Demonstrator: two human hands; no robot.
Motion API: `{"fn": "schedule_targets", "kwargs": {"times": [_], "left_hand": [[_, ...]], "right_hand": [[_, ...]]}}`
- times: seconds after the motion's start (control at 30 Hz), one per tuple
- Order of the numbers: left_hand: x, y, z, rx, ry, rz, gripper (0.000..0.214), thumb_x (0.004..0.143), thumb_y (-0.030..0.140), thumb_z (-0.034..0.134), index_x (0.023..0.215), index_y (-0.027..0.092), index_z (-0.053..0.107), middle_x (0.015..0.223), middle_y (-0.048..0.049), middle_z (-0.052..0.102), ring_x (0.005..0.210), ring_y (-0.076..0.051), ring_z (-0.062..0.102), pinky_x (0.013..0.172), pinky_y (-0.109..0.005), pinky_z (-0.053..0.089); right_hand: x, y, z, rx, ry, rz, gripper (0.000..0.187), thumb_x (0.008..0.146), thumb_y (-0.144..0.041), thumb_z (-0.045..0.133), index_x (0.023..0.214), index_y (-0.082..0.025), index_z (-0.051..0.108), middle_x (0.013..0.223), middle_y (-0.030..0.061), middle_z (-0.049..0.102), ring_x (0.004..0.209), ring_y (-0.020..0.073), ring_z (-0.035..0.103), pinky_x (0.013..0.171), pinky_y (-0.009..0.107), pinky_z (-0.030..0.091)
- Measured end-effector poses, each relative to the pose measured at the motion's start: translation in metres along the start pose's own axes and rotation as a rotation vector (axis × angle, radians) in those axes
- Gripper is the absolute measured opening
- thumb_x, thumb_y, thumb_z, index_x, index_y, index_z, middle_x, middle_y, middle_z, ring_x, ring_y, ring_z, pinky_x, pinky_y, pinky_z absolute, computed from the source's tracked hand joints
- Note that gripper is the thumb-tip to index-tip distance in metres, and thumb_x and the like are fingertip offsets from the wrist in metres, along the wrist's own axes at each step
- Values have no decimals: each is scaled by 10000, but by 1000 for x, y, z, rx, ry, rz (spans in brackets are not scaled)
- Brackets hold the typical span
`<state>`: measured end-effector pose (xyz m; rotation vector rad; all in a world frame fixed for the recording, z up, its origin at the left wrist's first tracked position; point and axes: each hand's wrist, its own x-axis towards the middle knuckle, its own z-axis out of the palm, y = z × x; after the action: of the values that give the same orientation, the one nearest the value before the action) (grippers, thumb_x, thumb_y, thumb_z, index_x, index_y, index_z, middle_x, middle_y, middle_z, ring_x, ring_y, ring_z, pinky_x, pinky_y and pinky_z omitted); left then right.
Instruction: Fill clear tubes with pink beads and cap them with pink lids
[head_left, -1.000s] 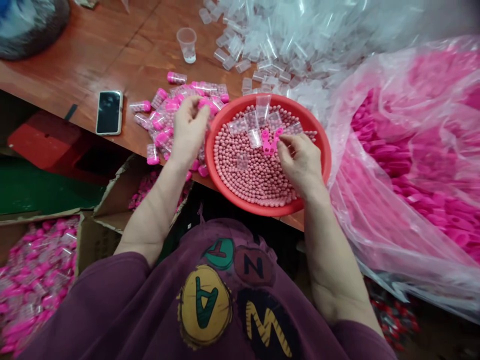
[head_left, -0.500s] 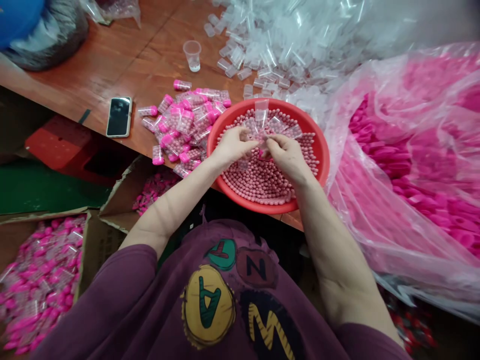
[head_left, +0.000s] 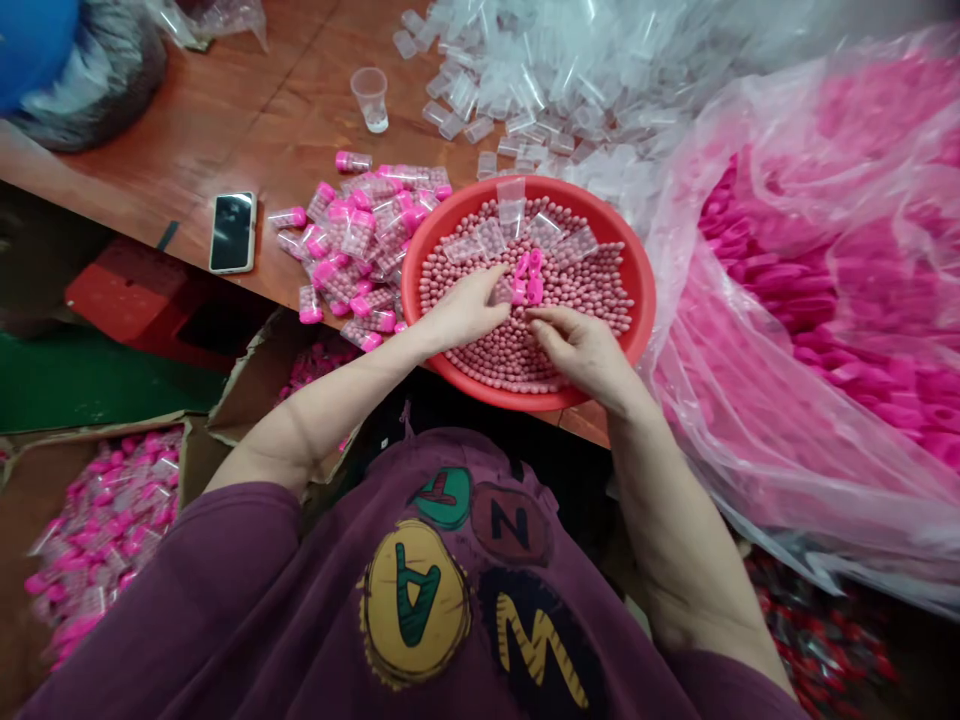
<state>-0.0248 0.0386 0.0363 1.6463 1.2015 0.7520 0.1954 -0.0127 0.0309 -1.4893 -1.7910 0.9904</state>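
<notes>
**A:** So what's being held here, lol?

**B:** Nothing that can be seen. The left hand (head_left: 466,312) is kept loosely open, its fingers (head_left: 491,298) stretched over the pink beads (head_left: 480,355). On the right hand (head_left: 581,352), the thumb and forefinger are nearly pinched, but whether anything is caught between them can't be told.

**A:** And the pink caps (head_left: 528,278)?

**B:** Just past the fingertips, lying on the beads mid-basin. That red plastic basin (head_left: 643,290) is ringed by capped vials (head_left: 352,235) past its left rim, on the bench (head_left: 150,160), and clear tubes (head_left: 517,95) past its far rim.

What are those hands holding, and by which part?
Nothing visible: the left hand looks empty, and the right hand pinches its fingertips together, but nothing shows between them.
</notes>
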Motion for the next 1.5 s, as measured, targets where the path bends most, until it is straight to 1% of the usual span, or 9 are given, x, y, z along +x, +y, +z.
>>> {"fn": "schedule_targets", "kwargs": {"times": [0.17, 0.4, 0.57, 0.7, 0.87, 0.97, 1.07, 1.2, 1.5], "left_hand": [[-7, 7, 6, 614, -272, 79, 382, 866, 6, 638, 1206, 79, 796, 1171, -210, 810, 1159, -357, 771, 1107, -420, 561], [10, 18, 64, 724, -467, 87, 361, 908, -38, 535, 1112, 48, 820, 1144, -244, 808, 1122, -370, 805, 1049, -433, 606], [27, 2, 84, 429, -400, 98, 111, 849, 80, 695, 903, 176, 691, 955, -134, 756, 971, -342, 758, 963, -449, 605], [41, -2, 82, 22, -298, 7, 383, 656, 62, 831, 925, 219, 608, 918, -44, 713, 942, -297, 710, 978, -450, 591], [38, 17, 54, -435, -152, -159, 450, 675, -61, 799, 944, 209, 561, 867, 23, 687, 884, -187, 682, 995, -378, 570], [25, 28, 30, -625, -88, -247, 436, 704, -102, 794, 969, 179, 592, 858, 27, 741, 879, -147, 709, 997, -330, 566], [9, 28, 12, -720, -33, -298, 401, 723, -112, 794, 1005, 144, 667, 843, 36, 758, 830, -105, 691, 959, -283, 568], [-10, 20, 4, -903, -9, -281, 355, 731, -53, 840, 1003, 143, 722, 916, 14, 785, 885, -109, 732, 934, -271, 598], [-22, 13, 8, -1070, 108, -411, 740, 826, 9, 669, 1516, 268, 604, 1102, 9, 775, 869, -115, 772, 789, -242, 628]], "right_hand": [[9, 24, -13, -106, 278, -25, 331, 1031, -409, 646, 1203, -247, 879, 1146, 131, 892, 1081, 347, 854, 1033, 561, 694], [15, 26, -13, -97, 320, -36, 336, 1026, -382, 622, 1183, -223, 873, 1150, 129, 898, 1070, 333, 854, 1047, 536, 685], [35, 26, -23, -240, 301, -64, 346, 1042, -340, 589, 1208, -238, 875, 1166, 128, 892, 1121, 340, 842, 1061, 528, 675], [60, 31, -33, -222, 278, -56, 286, 1040, -319, 625, 1170, -244, 868, 1206, 130, 882, 1126, 333, 835, 1087, 526, 648], [70, 39, -39, -87, 280, 55, 287, 1087, -348, 599, 1200, -218, 829, 1112, 134, 859, 927, 271, 831, 931, 475, 669], [68, 39, -33, -206, 280, -90, 295, 1040, -242, 602, 1211, -231, 842, 1201, 128, 863, 1101, 320, 833, 1069, 548, 660], [68, 34, -19, -425, 94, -304, 385, 997, -136, 567, 1260, -194, 842, 1424, 173, 808, 1356, 345, 749, 1217, 583, 595], [71, 29, -1, -735, -108, -312, 347, 955, -98, 573, 1184, -165, 825, 1550, 208, 729, 1362, 412, 660, 1192, 653, 552], [60, 21, -7, -774, -55, -265, 61, 988, -258, 720, 992, -197, 724, 1393, 201, 747, 1393, 448, 597, 1197, 724, 474]]}}
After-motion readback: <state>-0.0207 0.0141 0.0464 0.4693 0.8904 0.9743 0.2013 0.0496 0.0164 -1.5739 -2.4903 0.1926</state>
